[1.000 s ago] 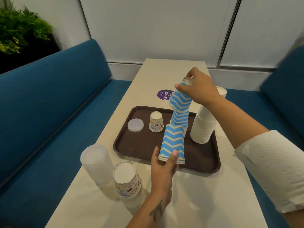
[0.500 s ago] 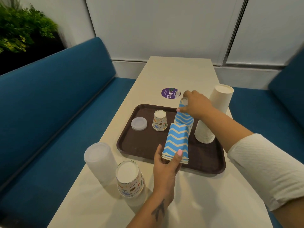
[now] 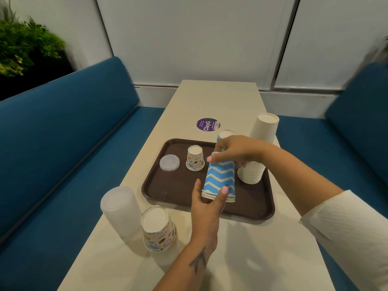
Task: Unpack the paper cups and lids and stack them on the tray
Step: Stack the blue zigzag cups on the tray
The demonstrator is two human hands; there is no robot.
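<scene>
A person at a booth tabletop holds a stack of blue zigzag cups, upside down, over the near edge of a brown tray. The left hand grips the stack's rims at the bottom, thumb and fingers curled round them; the right hand closes its fingers over the stack's top, where a white cup base shows just beyond the knuckles. On the tray's far left part lie a clear lid and, just beside it, a single patterned cup standing upside down. A tall stack of white cups stands at the tray's right edge, partly behind the right wrist. Off the tray, near the tabletop's near left edge, stand a stack of clear lids and a stack of patterned cups, touching or nearly so. A purple sticker lies beyond the tray.
</scene>
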